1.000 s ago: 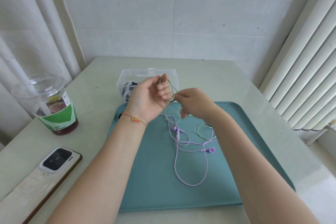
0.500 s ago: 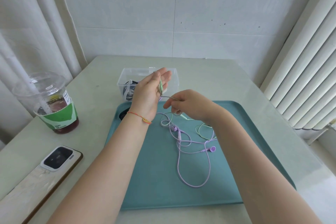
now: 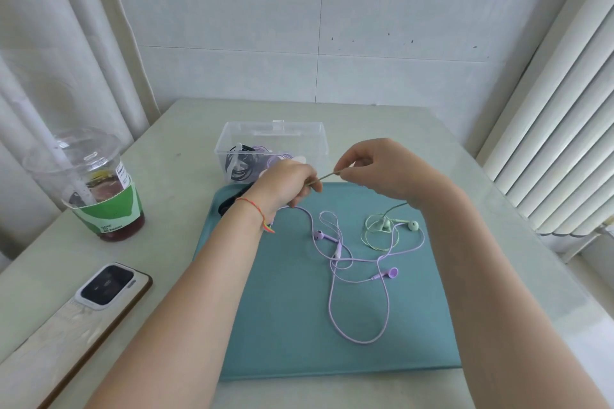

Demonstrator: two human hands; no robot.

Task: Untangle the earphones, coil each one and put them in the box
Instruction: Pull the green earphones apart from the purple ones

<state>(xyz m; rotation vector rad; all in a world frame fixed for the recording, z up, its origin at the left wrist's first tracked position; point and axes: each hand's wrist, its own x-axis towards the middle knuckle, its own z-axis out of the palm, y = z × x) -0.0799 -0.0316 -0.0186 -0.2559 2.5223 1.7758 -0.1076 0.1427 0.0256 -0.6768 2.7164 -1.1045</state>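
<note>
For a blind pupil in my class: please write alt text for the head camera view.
Two hands, left hand and right hand, pinch a green earphone cable taut above a teal tray. Purple earphones lie tangled on the tray; a clear box behind holds coiled cables.

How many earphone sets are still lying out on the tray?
2: purple earphones spread mid-tray, green earphones beside them, cable stretched between both hands. More sit coiled in the box.
</note>
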